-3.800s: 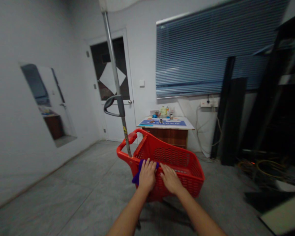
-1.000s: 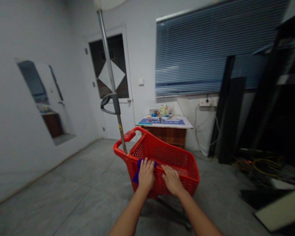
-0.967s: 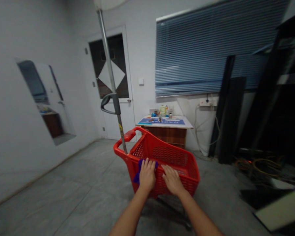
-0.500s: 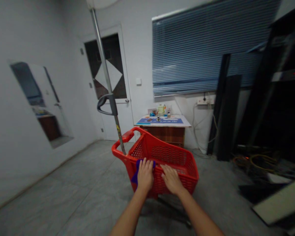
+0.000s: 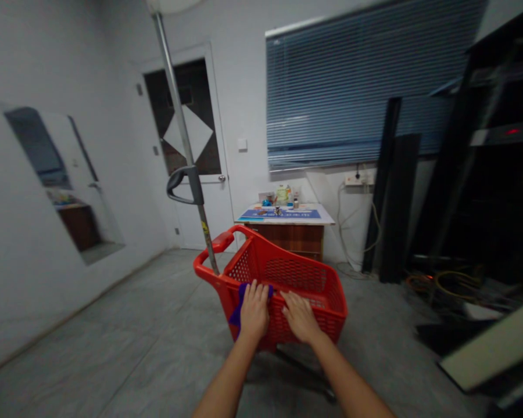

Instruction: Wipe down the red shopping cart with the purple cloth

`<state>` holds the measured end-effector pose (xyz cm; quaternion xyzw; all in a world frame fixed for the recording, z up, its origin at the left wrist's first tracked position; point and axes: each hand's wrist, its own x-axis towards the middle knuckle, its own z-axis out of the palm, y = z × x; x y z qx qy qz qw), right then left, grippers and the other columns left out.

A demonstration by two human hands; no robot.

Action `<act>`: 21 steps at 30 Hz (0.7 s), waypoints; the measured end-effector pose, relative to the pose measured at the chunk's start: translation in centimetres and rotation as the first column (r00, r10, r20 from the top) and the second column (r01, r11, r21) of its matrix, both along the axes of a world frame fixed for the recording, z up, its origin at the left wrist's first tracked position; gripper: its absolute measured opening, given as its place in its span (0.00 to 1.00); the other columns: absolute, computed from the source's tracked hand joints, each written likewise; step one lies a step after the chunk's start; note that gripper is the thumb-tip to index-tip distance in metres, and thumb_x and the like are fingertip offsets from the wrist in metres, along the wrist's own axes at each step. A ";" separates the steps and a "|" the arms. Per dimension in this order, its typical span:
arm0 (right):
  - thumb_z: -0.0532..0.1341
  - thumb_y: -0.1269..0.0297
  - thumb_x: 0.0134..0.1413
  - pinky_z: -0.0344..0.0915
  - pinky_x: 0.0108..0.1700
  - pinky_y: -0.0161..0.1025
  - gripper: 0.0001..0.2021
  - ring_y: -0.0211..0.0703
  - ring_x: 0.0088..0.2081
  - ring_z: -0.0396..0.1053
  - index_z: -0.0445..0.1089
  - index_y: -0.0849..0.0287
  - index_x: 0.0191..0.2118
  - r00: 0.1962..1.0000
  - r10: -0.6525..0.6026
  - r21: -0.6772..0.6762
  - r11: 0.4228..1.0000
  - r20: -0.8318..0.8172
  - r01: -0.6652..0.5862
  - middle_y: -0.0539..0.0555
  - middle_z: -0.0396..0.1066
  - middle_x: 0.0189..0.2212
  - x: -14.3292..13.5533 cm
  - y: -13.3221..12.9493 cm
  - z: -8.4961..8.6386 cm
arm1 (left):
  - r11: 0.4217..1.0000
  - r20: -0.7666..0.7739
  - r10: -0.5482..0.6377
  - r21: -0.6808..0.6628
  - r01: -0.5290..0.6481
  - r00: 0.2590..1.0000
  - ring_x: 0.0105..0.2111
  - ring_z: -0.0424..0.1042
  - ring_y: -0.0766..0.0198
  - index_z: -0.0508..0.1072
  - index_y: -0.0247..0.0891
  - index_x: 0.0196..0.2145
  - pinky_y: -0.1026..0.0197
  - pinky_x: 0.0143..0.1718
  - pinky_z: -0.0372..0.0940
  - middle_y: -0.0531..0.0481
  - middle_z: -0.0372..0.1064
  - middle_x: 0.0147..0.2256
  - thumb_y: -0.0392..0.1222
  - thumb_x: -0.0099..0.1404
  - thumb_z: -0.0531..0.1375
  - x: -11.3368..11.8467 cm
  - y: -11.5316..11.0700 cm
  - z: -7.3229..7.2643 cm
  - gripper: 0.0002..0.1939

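A red plastic shopping cart [image 5: 296, 267] with perforated sides stands before me, its near rim under both hands. My left hand [image 5: 255, 310] presses a purple cloth [image 5: 237, 313] over that rim, fingers bent across it; part of the cloth hangs down outside. Just to the right, my right hand [image 5: 300, 316] grips the same rim, its fingers laid over the top edge. A metal pole with a grey loop handle [image 5: 190, 184] rises at the cart's handle end. What the pole's lower end rests on is hidden.
Behind the cart is a wooden cabinet [image 5: 283, 239] topped by a printed board [image 5: 287, 215] with small bottles. A white door [image 5: 203, 209] is at the back. Dark panels [image 5: 398, 209], cables [image 5: 455, 284] and a pale slab [image 5: 490, 351] are on the right; a mirror [image 5: 61, 180] is on the left wall.
The whole view has shifted slightly, so the room and cart appear a little further left. Both hands keep about the same places on the rim.
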<state>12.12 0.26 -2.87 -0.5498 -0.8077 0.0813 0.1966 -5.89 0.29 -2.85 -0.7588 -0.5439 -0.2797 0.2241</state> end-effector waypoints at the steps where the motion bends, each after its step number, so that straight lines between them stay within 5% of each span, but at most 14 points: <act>1: 0.43 0.61 0.64 0.44 0.65 0.49 0.26 0.47 0.65 0.50 0.53 0.56 0.66 1.000 0.001 -0.004 1.000 0.001 -0.001 0.56 0.56 0.64 0.0 0.0 0.0 | 1.000 -0.009 -0.025 -0.007 0.025 1.000 0.62 0.58 0.52 0.67 0.36 0.58 0.45 0.63 0.52 0.43 0.68 0.56 0.28 0.63 0.49 0.3 0.0 -0.1 0.26; 9: 0.44 0.62 0.64 0.43 0.65 0.49 0.26 0.47 0.66 0.49 0.53 0.60 0.66 1.000 -0.011 -0.027 1.000 0.014 0.011 0.57 0.55 0.65 0.0 -0.2 0.4 | 0.999 -0.019 -0.029 0.028 0.030 0.999 0.61 0.58 0.52 0.68 0.35 0.57 0.45 0.64 0.49 0.42 0.68 0.55 0.30 0.64 0.50 -1.7 0.6 0.6 0.24; 21: 0.45 0.61 0.63 0.41 0.66 0.45 0.28 0.43 0.67 0.45 0.51 0.61 0.67 0.999 0.019 -0.005 1.000 0.027 -0.019 0.54 0.51 0.66 1.6 -0.5 1.0 | 0.995 0.070 -0.086 -0.052 0.090 0.994 0.59 0.61 0.51 0.68 0.35 0.55 0.44 0.64 0.50 0.45 0.70 0.52 0.31 0.67 0.49 -0.4 0.4 0.8 0.20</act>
